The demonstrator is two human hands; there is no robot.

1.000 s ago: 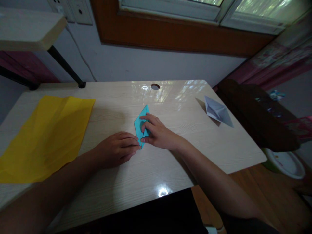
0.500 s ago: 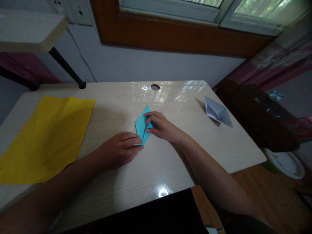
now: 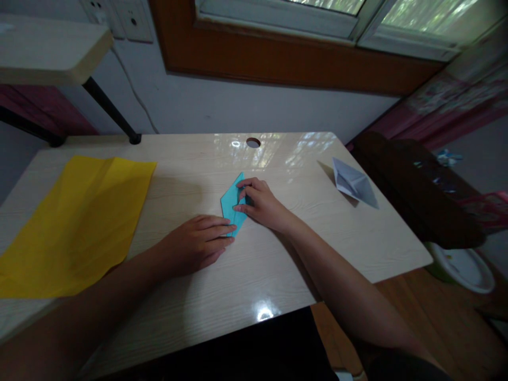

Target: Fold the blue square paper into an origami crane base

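A small blue folded paper (image 3: 230,203), kite-shaped, lies flat near the middle of the pale wooden desk (image 3: 278,254). My left hand (image 3: 194,243) rests flat beside it, fingertips pressing down its near tip. My right hand (image 3: 260,203) sits on the paper's right side, with thumb and fingers pinching a flap along the right edge. Part of the paper is hidden under my right fingers.
A large yellow sheet (image 3: 75,222) lies at the left of the desk. A white folded paper boat (image 3: 353,182) stands at the right rear. A cable hole (image 3: 253,142) is near the back edge. A dark chair (image 3: 416,185) and a white bowl (image 3: 462,267) are right of the desk.
My right hand has slid away from me, from the paper's near tip to its right edge, folding a flap there. My left hand has stayed on the near tip.
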